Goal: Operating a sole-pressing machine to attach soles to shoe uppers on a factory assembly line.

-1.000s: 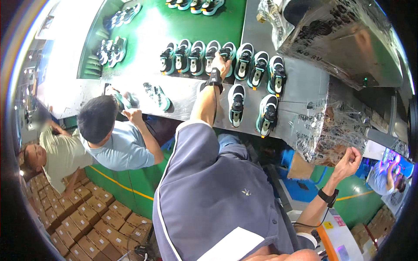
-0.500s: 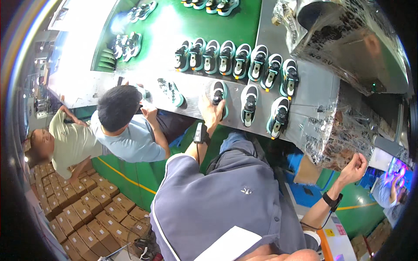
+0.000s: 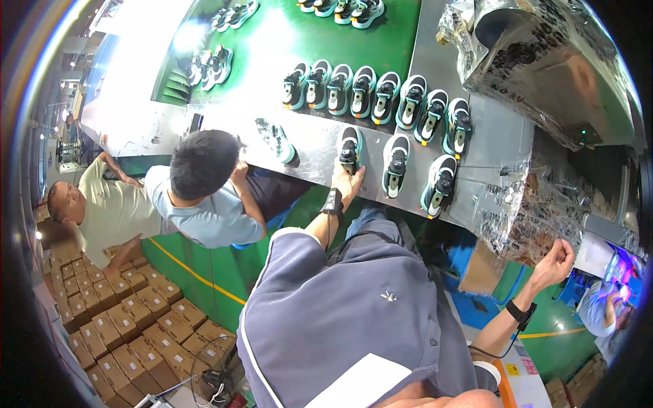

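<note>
My left hand [image 3: 348,182] is closed around the near end of a black-and-white sneaker [image 3: 350,146] with a mint-green sole, which stands on the grey metal ledge. Two similar sneakers stand to its right, a middle one [image 3: 395,165] and a right one [image 3: 439,185], with no hand on them. Far off to the right, my right hand [image 3: 556,265] is raised with its fingers curled together, beside the clear plastic wrap [image 3: 537,221] of a machine. Whether those fingers pinch anything is too small to make out.
Beyond the ledge, a row of sneakers [image 3: 363,92] stands on the green belt [image 3: 326,41]. Another sneaker [image 3: 277,139] lies left on the ledge. A plastic-wrapped machine [image 3: 530,68] overhangs the right. Two people [image 3: 211,211] work at left, near stacked cartons [image 3: 136,326].
My left hand has slid from the sneaker's sides toward its near end, closer to me. My right hand has stayed in place. The whole view has shifted slightly.
</note>
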